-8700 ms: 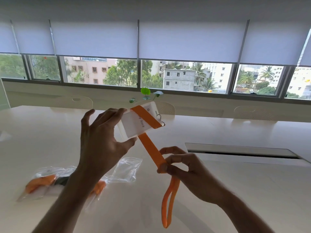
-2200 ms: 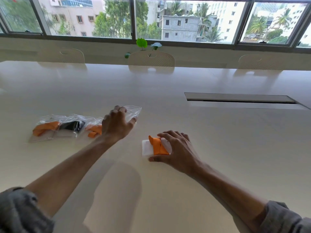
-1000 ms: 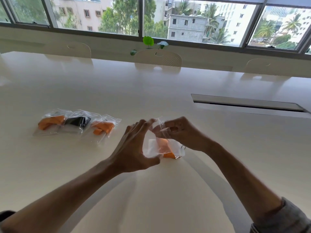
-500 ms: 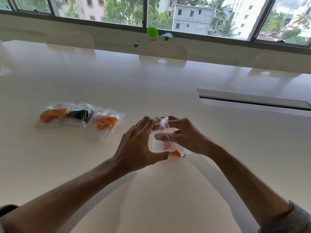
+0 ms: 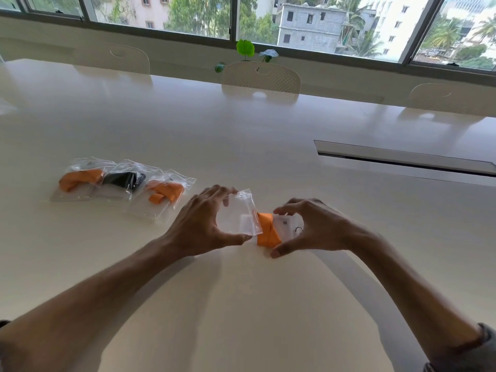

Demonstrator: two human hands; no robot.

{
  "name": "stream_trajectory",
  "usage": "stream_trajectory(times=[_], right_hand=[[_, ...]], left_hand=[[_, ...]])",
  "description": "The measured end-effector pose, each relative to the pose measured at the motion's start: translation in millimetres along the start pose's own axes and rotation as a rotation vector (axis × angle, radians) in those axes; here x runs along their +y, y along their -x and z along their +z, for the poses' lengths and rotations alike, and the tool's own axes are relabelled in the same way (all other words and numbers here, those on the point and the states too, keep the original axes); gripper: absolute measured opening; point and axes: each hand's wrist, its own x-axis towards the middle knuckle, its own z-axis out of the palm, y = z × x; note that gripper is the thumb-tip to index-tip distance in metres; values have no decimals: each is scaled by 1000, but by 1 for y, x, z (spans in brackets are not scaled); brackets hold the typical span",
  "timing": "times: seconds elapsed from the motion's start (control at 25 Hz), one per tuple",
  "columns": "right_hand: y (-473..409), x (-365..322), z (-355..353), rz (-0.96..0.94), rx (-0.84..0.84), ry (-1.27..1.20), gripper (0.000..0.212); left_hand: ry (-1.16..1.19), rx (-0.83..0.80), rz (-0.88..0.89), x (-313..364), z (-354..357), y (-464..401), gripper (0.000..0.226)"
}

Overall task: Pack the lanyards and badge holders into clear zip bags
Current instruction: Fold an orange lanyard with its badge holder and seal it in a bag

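My left hand (image 5: 200,226) grips a clear zip bag (image 5: 240,214) between fingers and thumb, its mouth facing right. My right hand (image 5: 312,228) holds a white badge holder (image 5: 285,226) wrapped in an orange lanyard (image 5: 265,232), fingers above and thumb below. The bundle's left end sits inside the bag's mouth; the orange wrap and metal ring end are outside. Both hands hover just over the white table (image 5: 241,135).
Three filled zip bags lie in a row at the left: one orange (image 5: 80,178), one black (image 5: 124,179), one orange (image 5: 165,193). A cable slot (image 5: 402,159) runs across the table at the right. Chairs (image 5: 261,77) stand along the far edge under the window.
The bag has turned so its mouth faces right, and my right hand now holds the bundle at its right end, partly pushed into the bag. Earlier both hands worked at the bag's opening.
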Motion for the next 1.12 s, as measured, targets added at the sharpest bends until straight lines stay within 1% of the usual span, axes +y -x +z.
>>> stream_trajectory(times=[0.12,0.2,0.36,0.44,0.6,0.76,0.88,1.0,1.12], right_hand=[[-2,3,3,-60,34,7,88],[-2,11,-7,-61,86,9,81],[1,28,-38,-38,231,-67,83],[2,25,-40,-70,237,-89,80],[0,15,-33,-121,197,-163,73],[-3,7,-25,-92,117,-340,74],[-6,-3,-13,-94,40,-633,62],[-13,-15,-1,-14,116,-823,42],[-17,-22,7,85,200,-907,28]], left_hand=[[20,-1,-11,-5,3,-1,89],[26,16,-14,-8,4,-2,87],[46,64,-15,-10,4,-4,83],[54,71,7,-8,5,-4,83],[31,68,57,-1,7,-2,84],[39,73,51,5,6,0,85],[42,99,57,10,6,2,85],[33,89,64,12,6,3,88],[-6,85,79,13,9,4,89]])
